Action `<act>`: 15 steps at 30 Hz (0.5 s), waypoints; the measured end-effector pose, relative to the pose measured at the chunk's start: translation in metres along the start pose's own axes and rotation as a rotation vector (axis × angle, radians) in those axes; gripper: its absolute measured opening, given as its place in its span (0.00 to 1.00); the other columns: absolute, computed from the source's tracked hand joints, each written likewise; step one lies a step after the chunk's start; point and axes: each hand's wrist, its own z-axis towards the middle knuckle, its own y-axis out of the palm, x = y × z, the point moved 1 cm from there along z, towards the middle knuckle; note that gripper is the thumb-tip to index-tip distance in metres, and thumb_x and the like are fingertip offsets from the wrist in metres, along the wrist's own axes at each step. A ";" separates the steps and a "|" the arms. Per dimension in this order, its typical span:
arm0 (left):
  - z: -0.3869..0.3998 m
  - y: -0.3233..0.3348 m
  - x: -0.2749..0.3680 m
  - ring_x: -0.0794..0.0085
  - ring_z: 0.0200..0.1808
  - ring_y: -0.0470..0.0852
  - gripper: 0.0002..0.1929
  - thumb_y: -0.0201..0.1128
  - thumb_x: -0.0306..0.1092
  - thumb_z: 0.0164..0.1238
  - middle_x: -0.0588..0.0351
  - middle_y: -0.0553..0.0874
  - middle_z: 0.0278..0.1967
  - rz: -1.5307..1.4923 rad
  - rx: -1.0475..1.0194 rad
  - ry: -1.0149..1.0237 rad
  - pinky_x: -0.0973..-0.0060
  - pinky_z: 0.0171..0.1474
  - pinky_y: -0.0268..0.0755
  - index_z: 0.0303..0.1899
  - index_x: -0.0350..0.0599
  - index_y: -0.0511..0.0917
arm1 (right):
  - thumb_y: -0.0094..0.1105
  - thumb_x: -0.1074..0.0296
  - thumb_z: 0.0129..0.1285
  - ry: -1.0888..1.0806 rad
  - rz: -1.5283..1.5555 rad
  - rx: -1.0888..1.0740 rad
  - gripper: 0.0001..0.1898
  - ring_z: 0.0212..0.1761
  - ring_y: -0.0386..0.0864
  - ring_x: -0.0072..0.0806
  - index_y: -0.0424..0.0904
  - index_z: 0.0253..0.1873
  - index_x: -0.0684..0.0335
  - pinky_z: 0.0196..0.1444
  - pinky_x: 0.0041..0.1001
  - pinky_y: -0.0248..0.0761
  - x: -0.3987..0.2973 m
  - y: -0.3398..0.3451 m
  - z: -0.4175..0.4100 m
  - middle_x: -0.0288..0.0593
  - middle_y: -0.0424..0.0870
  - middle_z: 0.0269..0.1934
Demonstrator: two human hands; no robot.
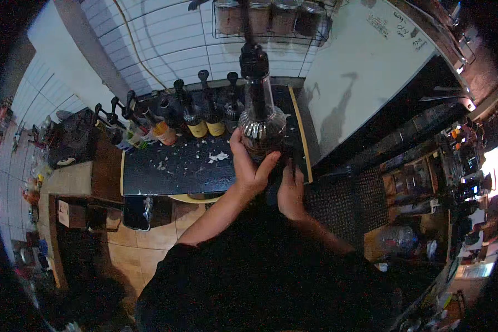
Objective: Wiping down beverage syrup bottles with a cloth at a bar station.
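Observation:
A ribbed clear-glass bottle (262, 118) with a black pump top stands upright in front of me, raised close to the camera. My left hand (251, 170) is wrapped round its lower part, thumb on the near side. Just right of the bottle's base is my right hand (291, 193), fingers curled upward beside something dark. Whether it holds that dark thing is too dim to tell. Behind the bottle, a black worktop (178, 170) with worn, chipped patches carries a row of pump bottles, two with yellow labels (196, 129).
Several lidded jars (259, 16) sit in a wire wall rack above. A white panel (365, 70) with handwriting rises on the right. More pump bottles (137, 135) crowd the worktop's left end, and a dark bin (137, 213) stands below. A perforated dark mat (344, 203) covers floor at right.

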 end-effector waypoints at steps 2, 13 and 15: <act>0.001 -0.010 0.008 0.65 0.55 0.70 0.42 0.69 0.41 0.57 0.45 0.69 0.54 0.066 -0.037 0.022 0.69 0.59 0.61 0.63 0.29 0.50 | 0.43 0.64 0.72 0.028 -0.105 0.028 0.21 0.59 0.69 0.40 0.65 0.62 0.73 0.62 0.38 0.59 0.008 0.012 -0.007 0.56 0.70 0.59; 0.002 -0.050 0.037 0.50 0.56 0.73 0.31 0.59 0.41 0.67 0.35 0.72 0.54 0.244 -0.310 -0.079 0.66 0.60 0.63 0.60 0.26 0.57 | 0.44 0.59 0.72 -0.580 0.259 -0.253 0.26 0.63 0.66 0.32 0.54 0.69 0.64 0.64 0.32 0.60 -0.009 0.045 0.003 0.45 0.67 0.63; -0.001 -0.058 0.044 0.50 0.57 0.73 0.30 0.58 0.41 0.68 0.34 0.72 0.53 0.218 -0.348 -0.058 0.66 0.59 0.63 0.60 0.26 0.57 | 0.46 0.59 0.71 -0.578 0.310 -0.229 0.25 0.61 0.68 0.31 0.56 0.68 0.64 0.63 0.31 0.62 -0.021 0.046 0.008 0.43 0.68 0.61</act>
